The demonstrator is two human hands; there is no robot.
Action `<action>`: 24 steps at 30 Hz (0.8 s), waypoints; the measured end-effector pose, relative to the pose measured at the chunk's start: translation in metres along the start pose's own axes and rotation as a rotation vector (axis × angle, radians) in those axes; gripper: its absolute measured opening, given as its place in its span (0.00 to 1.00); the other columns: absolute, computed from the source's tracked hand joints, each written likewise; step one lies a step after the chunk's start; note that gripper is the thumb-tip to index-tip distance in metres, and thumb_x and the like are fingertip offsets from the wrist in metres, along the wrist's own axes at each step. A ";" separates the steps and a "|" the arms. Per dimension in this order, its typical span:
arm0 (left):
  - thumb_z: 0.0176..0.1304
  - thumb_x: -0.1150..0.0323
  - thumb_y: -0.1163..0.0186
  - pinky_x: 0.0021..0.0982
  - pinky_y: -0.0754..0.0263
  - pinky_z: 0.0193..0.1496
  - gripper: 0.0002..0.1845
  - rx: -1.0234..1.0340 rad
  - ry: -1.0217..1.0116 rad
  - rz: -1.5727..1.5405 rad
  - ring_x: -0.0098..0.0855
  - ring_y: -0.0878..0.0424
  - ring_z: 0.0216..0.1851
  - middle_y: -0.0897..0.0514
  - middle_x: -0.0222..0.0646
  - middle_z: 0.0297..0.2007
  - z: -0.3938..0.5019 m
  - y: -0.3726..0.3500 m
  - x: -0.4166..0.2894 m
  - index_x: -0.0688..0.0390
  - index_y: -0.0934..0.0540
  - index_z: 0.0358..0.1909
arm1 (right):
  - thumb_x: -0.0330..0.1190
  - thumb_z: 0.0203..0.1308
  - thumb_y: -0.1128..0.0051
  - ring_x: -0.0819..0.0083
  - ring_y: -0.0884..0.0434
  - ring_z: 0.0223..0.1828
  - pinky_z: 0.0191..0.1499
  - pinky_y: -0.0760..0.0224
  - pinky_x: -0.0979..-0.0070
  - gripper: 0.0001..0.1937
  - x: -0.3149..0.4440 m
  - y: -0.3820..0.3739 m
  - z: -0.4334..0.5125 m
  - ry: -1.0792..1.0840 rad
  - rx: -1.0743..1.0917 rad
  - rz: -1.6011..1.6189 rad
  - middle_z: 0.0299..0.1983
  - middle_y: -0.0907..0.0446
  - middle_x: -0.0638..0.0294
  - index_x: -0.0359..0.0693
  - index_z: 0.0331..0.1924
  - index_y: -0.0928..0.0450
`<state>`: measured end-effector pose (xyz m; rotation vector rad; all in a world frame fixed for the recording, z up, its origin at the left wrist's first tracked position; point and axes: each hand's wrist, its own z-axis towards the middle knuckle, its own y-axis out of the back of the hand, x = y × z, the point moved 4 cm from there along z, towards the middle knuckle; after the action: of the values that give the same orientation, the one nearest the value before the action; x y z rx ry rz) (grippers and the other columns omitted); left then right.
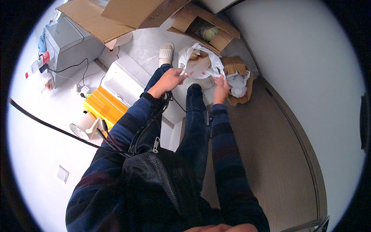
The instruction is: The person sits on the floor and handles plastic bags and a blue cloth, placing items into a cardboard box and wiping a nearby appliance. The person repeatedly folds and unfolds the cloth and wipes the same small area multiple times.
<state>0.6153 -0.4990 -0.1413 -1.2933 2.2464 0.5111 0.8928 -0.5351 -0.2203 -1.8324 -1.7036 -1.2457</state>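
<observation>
A white plastic bag [216, 60] is stretched between my two hands, its mouth spread wide. My left hand [171, 79] pinches the near left part of the rim, and my right hand [221, 88] grips the near right part. Brownish contents [198, 55] show inside, too unclear to name. Red marks dot the near side of the bag. Just beyond it is a cardboard box [223, 45] with raised flaps, holding a pale green round vegetable [210, 34], perhaps a cabbage. Right of the bag, a smaller cardboard box [235, 64] contains whitish plastic bags [238, 82].
A large cardboard box [130, 13] juts in at the top. On the left are a grey appliance [68, 37], a white box [123, 76], a yellow container [104, 104], a white kettle [84, 124] and loose cables [84, 68]. A brown wooden door [269, 150] flanks my right side.
</observation>
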 end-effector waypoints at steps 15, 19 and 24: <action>0.75 0.67 0.43 0.25 0.27 0.38 0.13 0.051 -0.086 -0.355 0.20 0.24 0.31 0.16 0.25 0.30 -0.017 0.007 -0.024 0.60 0.13 0.52 | 0.38 0.73 0.36 0.74 0.17 0.36 0.45 0.26 0.73 0.13 0.059 -0.075 -0.027 -0.279 0.484 0.178 0.36 0.12 0.62 0.35 0.45 0.18; 0.75 0.72 0.48 0.21 0.31 0.38 0.17 -0.120 0.045 -0.742 0.18 0.27 0.31 0.19 0.22 0.33 -0.023 0.032 -0.006 0.63 0.16 0.59 | 0.31 0.70 0.39 0.75 0.19 0.33 0.43 0.28 0.75 0.07 0.054 -0.046 -0.001 -0.308 0.216 0.267 0.31 0.15 0.65 0.35 0.40 0.15; 0.76 0.71 0.48 0.21 0.29 0.39 0.15 -0.146 0.035 -0.729 0.19 0.25 0.31 0.15 0.24 0.36 -0.017 0.052 0.006 0.62 0.17 0.56 | 0.35 0.74 0.45 0.73 0.17 0.40 0.51 0.29 0.74 0.14 0.058 -0.029 -0.022 -0.289 0.330 0.249 0.34 0.15 0.62 0.33 0.49 0.15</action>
<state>0.5638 -0.4873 -0.1275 -2.0594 1.6057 0.3739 0.8523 -0.5088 -0.1723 -2.0081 -1.6358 -0.5849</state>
